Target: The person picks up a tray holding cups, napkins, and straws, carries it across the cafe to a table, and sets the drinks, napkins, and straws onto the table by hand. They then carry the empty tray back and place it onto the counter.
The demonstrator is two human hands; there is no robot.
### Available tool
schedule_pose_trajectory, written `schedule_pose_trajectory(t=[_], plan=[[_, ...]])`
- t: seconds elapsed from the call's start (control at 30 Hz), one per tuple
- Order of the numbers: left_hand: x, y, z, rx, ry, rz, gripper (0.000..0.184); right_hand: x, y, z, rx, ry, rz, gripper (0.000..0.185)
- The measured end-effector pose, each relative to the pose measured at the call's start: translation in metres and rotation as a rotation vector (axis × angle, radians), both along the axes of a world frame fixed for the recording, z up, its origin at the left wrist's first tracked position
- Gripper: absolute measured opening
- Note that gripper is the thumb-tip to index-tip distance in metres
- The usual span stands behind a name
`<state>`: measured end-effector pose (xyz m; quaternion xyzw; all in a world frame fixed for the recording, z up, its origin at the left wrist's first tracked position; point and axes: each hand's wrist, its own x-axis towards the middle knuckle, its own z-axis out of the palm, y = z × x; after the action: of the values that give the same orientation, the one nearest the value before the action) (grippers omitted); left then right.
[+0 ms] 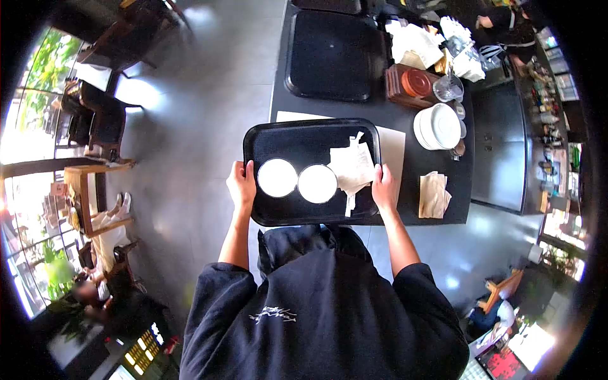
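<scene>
by the fingers of the left hand [241, 183] and right hand [384, 188], a black tray [285, 138] is gripped at its short ends, its long axis spanning them. white napkins [352, 166] are laid beside the right; beyond, the bench [437, 163] is partly overlapped.

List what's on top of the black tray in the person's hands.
Two round white items, perhaps cups, sit beside some napkins on the black tray. The surface beneath them is covered; anything under the napkins cannot be seen.
</scene>
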<state>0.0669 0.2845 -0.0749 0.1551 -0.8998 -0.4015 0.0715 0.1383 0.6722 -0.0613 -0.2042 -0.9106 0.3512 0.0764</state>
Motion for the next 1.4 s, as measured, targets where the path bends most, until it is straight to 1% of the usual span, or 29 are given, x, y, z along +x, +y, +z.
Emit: schedule_pose_trajectory(t=[0.03,0.07,0.17,0.2,0.3,0.43,0.47,0.6,0.7,0.73,0.83,0.93,1.0,1.1,1.13,1.17,1.23,1.3,1.33,1.4], plan=[[0.004,-0.006,0.002,0.008,-0.002,0.021,0.031,-0.002,-0.003,-0.001,-0.021,0.028,0.023,0.031],[0.01,-0.013,0.004,0.017,-0.005,0.042,0.031,-0.003,-0.006,-0.001,-0.011,-0.023,0.041,0.031],[0.026,-0.033,0.009,0.022,-0.006,0.102,0.032,-0.007,-0.025,0.006,-0.045,-0.063,0.07,0.031],[0.031,-0.043,0.01,0.019,-0.007,0.118,0.033,-0.008,-0.033,0.005,-0.037,0.008,0.108,0.031],[0.042,-0.069,0.016,0.019,0.061,0.139,0.033,-0.013,-0.056,0.005,0.009,0.072,0.176,0.032],[0.047,-0.114,0.022,0.048,0.067,0.185,0.034,-0.024,-0.101,0.013,-0.007,0.124,0.222,0.033],[0.048,-0.124,0.022,0.011,0.063,0.181,0.033,-0.027,-0.111,0.014,0.021,0.174,0.259,0.034],[0.038,-0.179,0.029,0.06,0.043,0.2,0.031,-0.042,-0.169,0.018,-0.02,0.06,0.207,0.033],[0.023,-0.219,0.029,0.074,0.082,0.202,0.034,-0.056,-0.208,0.013,-0.014,0.121,0.232,0.032],[0.018,-0.233,0.032,0.071,0.073,0.197,0.034,-0.06,-0.222,0.013,-0.037,0.096,0.227,0.032],[-0.003,-0.273,0.032,0.074,0.053,0.198,0.033,-0.079,-0.259,0.012,-0.042,0.11,0.246,0.031],[-0.032,-0.307,0.033,0.071,0.055,0.189,0.032,-0.104,-0.29,0.001,-0.021,0.134,0.217,0.031],[-0.054,-0.327,0.039,0.076,0.055,0.187,0.031,-0.126,-0.312,0.0,0.017,0.154,0.21,0.034],[-0.092,-0.358,0.031,0.093,0.04,0.181,0.03,-0.165,-0.34,-0.008,-0.062,0.175,0.209,0.037],[-0.106,-0.367,0.029,0.086,0.041,0.185,0.029,-0.179,-0.349,-0.009,-0.012,0.206,0.205,0.037],[-0.12,-0.373,0.027,0.083,0.043,0.189,0.029,-0.195,-0.354,-0.008,-0.082,0.119,0.215,0.038],[-0.151,-0.388,0.027,0.078,0.05,0.2,0.029,-0.228,-0.371,-0.011,0.008,0.174,0.2,0.039],[-0.186,-0.404,0.023,0.068,0.046,0.197,0.029,-0.266,-0.384,-0.003,-0.05,0.111,0.27,0.041],[-0.205,-0.41,0.023,0.065,0.054,0.2,0.028,-0.285,-0.389,-0.01,-0.075,0.121,0.258,0.043],[-0.242,-0.421,0.026,0.069,0.078,0.199,0.028,-0.318,-0.404,-0.006,-0.09,0.08,0.237,0.044]])
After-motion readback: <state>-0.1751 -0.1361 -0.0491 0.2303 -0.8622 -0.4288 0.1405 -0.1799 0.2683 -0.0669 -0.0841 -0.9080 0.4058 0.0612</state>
